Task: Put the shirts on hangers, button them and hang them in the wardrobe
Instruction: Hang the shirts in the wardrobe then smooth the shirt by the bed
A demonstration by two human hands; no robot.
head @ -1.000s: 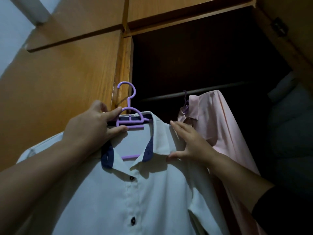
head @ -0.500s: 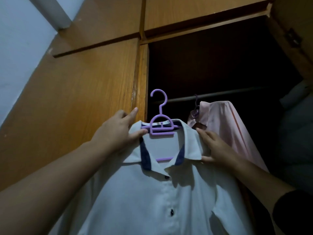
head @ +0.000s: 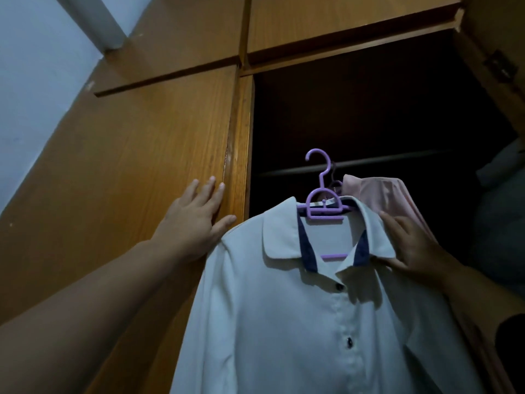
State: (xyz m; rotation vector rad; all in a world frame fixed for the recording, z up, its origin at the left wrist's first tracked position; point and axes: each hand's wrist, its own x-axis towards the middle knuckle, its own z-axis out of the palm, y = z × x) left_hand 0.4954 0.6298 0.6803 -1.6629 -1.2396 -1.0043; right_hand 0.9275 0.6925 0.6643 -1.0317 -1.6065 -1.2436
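The left hand (head: 190, 223) has let go of the purple hanger (head: 322, 200) since a sec ago; its fingers are now spread, flat beside the shirt's shoulder, near the wardrobe door (head: 142, 166). The right hand (head: 409, 245) pinches the collar of the white shirt (head: 284, 308), thumb in front. The shirt is buttoned and held up w/ the hook just in front of the rail (head: 369, 162), beside the pink shirt (head: 377, 191). Probably only the hooking is left. No brand or text is readable.
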